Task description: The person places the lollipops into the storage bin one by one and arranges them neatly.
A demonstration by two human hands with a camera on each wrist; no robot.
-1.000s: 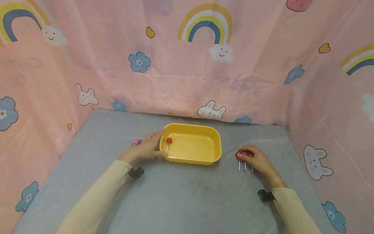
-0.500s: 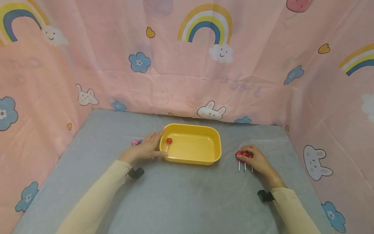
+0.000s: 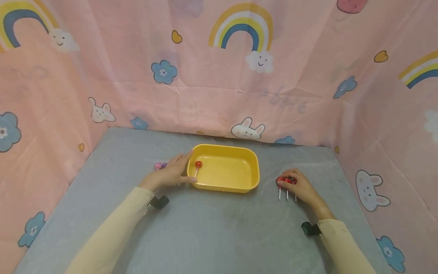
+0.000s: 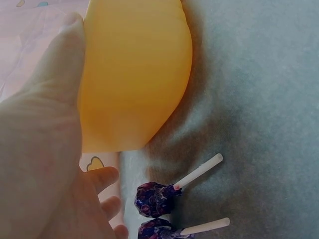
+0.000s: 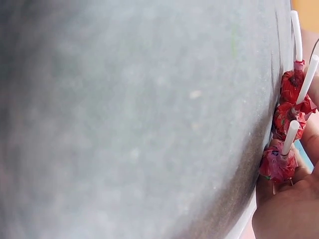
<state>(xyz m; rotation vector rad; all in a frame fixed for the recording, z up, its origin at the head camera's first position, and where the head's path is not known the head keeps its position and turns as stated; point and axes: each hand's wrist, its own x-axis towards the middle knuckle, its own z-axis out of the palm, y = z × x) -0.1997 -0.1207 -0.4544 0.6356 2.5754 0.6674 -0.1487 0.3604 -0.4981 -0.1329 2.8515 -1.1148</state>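
Note:
In the head view, my left hand (image 3: 168,173) lies along the left end of a yellow tray (image 3: 226,186), thumb at the near corner and fingertips at the far one. The left wrist view shows the thumb against the tray and the other fingers extended. Just beside that hand are two dark purple lollipops (image 4: 155,199) with white sticks. Inside the tray, at its left, lies a red lollipop (image 3: 198,164). To the right, my right hand (image 3: 301,186) holds a row of three red-wrapped lollipops (image 5: 286,119) by their heads, sticks pointing toward me in the head view.
A pink lollipop head (image 3: 159,166) shows left of my left hand, partly covered by it. The grey tabletop (image 3: 219,232) reaches back to a pink patterned curtain (image 3: 191,102) that encloses the back and both sides.

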